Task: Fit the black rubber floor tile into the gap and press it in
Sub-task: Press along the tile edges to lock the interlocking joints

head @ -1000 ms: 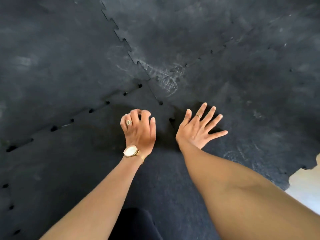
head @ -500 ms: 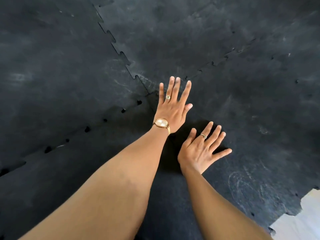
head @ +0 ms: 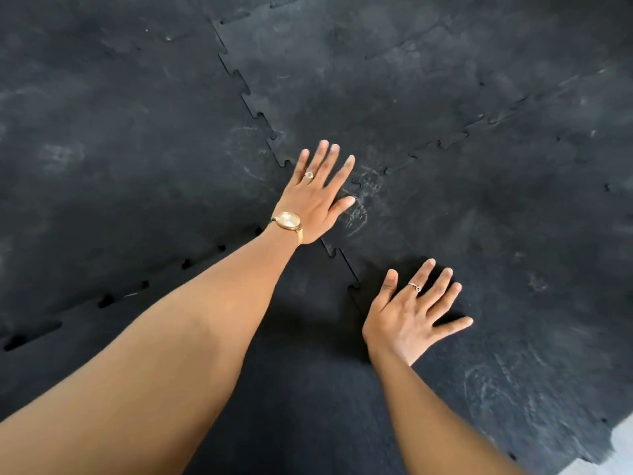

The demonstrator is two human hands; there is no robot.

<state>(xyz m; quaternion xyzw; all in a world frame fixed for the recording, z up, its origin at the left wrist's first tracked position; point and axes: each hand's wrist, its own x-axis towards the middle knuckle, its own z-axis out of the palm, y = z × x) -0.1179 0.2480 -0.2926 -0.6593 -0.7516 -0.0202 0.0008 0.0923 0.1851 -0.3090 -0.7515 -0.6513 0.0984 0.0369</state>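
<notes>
Black rubber floor tile (head: 308, 389) lying low in the view, between the two forearms, flat among neighbouring interlocking tiles (head: 394, 80) of the same dark rubber. Left edge seam (head: 144, 286) not fully closed: a row of small dark openings running down-left from the wrist toward the picture's left side. Right edge seam (head: 352, 279) tighter, its puzzle-shaped teeth showing as a thin zigzag line between the hands.

Left hand (head: 317, 197) flat and open on the floor, palm down, fingers (head: 322, 156) stretched forward and slightly fanned, resting right where four tiles meet (grasping nothing). A ring (head: 309, 175) on one finger, a gold watch (head: 287, 221) on the wrist.

Right hand (head: 409, 315) also spread open, palm down, fingers apart, lying just right of the zigzag seam on the adjoining tile, nearer the camera than the left; nothing gripped. Another ring (head: 416, 287) on it.

Pale scuff marks (head: 363, 200) on the rubber just beside the left thumb. A sliver of light-coloured bare floor (head: 616, 454) at the lower right corner, beyond the toothed tile edge.
</notes>
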